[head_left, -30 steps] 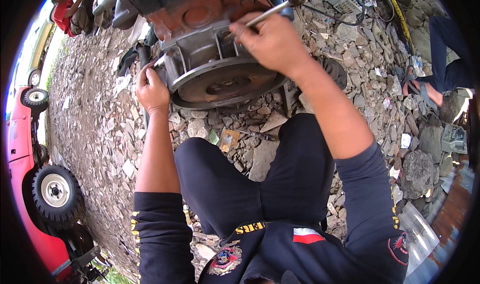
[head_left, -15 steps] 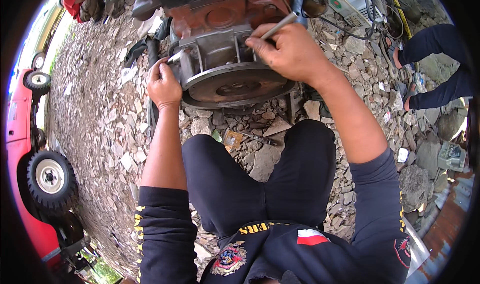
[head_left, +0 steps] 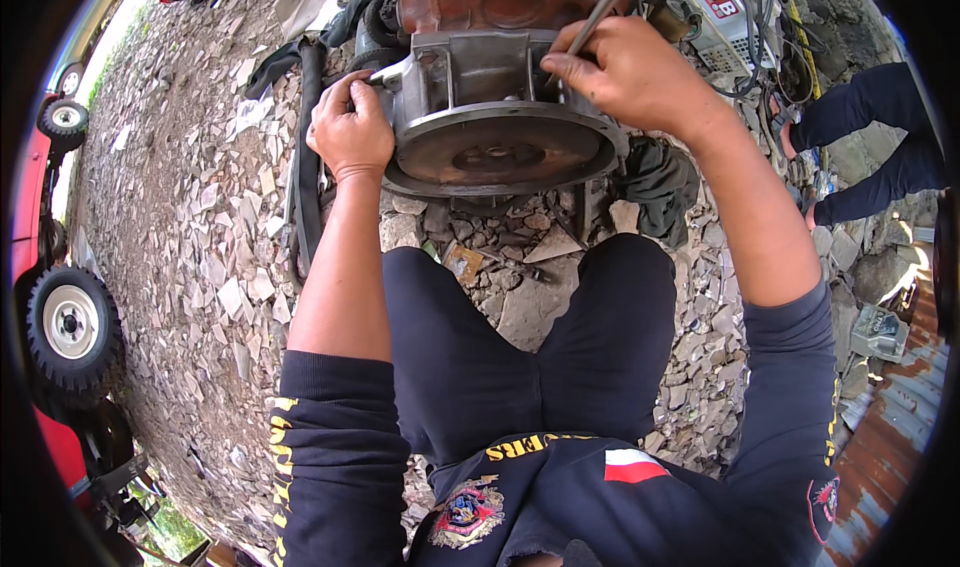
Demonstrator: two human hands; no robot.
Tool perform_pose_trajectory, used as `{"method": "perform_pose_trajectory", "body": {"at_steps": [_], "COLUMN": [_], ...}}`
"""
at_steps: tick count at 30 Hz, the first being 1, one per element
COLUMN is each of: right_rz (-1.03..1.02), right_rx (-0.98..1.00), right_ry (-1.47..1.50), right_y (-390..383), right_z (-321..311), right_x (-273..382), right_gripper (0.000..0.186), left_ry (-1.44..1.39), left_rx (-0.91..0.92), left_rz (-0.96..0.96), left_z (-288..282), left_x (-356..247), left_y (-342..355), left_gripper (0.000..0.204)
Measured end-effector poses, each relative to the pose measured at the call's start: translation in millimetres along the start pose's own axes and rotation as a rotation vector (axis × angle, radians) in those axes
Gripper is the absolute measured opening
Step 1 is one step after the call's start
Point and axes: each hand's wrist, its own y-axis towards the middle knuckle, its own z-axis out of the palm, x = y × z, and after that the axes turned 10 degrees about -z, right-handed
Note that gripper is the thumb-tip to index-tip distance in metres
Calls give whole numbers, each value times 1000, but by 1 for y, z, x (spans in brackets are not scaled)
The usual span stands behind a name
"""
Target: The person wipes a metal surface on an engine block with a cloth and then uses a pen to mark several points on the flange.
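Observation:
An engine block (head_left: 520, 5) in red-brown stands in front of me, with a grey metal bell housing (head_left: 478, 67) on its near end. The round flywheel (head_left: 440, 162) faces me inside the housing's rim. My right hand (head_left: 635, 72) is closed round a slim metal rod with a hollow end (head_left: 603, 12), tilted up to the right; its lower end is by the housing's upper right part. At the housing's left lug, my left hand (head_left: 352, 132) has its fingers curled in a pinch. What lies between those fingertips is hidden.
Broken stone and tile (head_left: 230, 217) cover the ground. A dark cloth (head_left: 660, 182) lies right of the flywheel, near my knee. A white metal box (head_left: 715, 12) with cables stands back right. Another person's legs (head_left: 865, 107) are at the right; a red vehicle's wheel (head_left: 72, 322) is at left.
The engine now sits farther right in view. My right hand has tipped the rod steeper. A shiny piece seen earlier at my left fingertips no longer shows.

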Motion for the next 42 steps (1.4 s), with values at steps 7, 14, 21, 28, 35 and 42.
{"method": "perform_pose_trajectory", "body": {"at_steps": [7, 14, 21, 28, 35, 42], "right_rz": [-47, 25, 421, 630, 352, 493], "right_rx": [104, 117, 117, -431, -454, -422], "right_ry": [-4, -67, 320, 924, 581, 960], "right_y": [2, 6, 10, -31, -30, -45], "right_z": [0, 4, -2, 34, 48, 38], "right_x": [-9, -4, -8, -8, -20, -21], "right_gripper": [20, 19, 29, 33, 30, 29], "left_ry": [-18, -17, -48, 17, -2, 14], "left_rx": [16, -3, 23, -5, 6, -1], "left_rz": [-16, 3, -5, -4, -11, 34], "left_z": [-1, -1, -2, -3, 0, -5], "left_x": [-7, -2, -4, -4, -5, -7], "left_y": [-2, -2, -3, -4, -2, -2], "left_gripper": [24, 23, 23, 22, 23, 26]}}
